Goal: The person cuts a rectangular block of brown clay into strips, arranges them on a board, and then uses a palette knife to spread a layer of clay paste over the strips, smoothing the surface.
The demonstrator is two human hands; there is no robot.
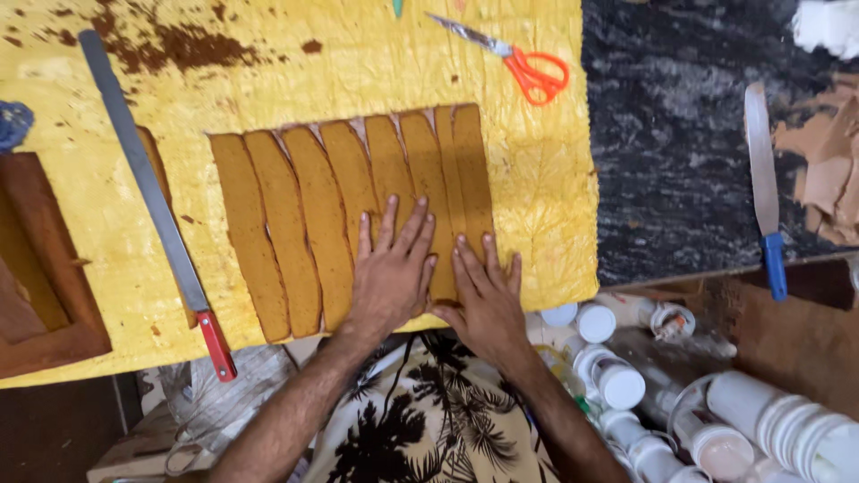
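My left hand [391, 268] and right hand [484, 300] lie flat, fingers spread, holding nothing, pressing on the brown cake strips [349, 215] laid side by side on the yellow paper [537, 170]. A long red-handled knife [152, 201] lies to their left, orange scissors [523, 63] above, and a blue-handled spatula [765, 192] on the dark counter [671, 134].
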